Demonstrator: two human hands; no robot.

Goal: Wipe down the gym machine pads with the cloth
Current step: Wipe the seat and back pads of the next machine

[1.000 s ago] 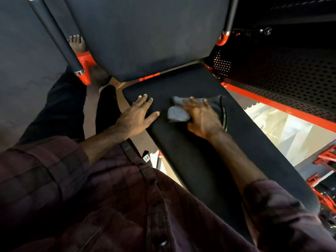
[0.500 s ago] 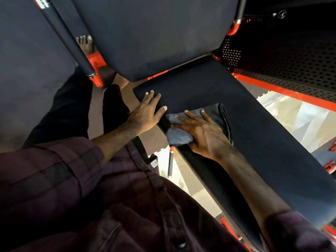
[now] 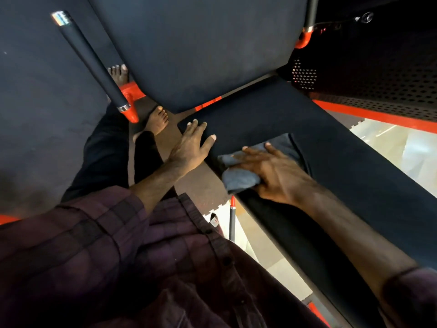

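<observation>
The crumpled grey cloth [image 3: 240, 177] lies under his flat, spread right hand [image 3: 275, 172] on the long black seat pad [image 3: 354, 166], left hand [image 3: 192, 147] resting flat beside it.

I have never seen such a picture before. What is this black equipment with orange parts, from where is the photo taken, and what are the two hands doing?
There is only one view: a camera worn on the person's head, looking forward and down, so you see their own checked shirt, arms and bare feet.

The equipment is a gym machine. The long black surface is its seat pad, and the big black panel above it is the back pad. The orange parts are the metal frame, and the black bar on the left is a handle.

The right hand presses a grey cloth flat against the near edge of the seat pad, to wipe it. The left hand holds nothing; it rests with straight fingers on the pad's corner, probably for support.
</observation>
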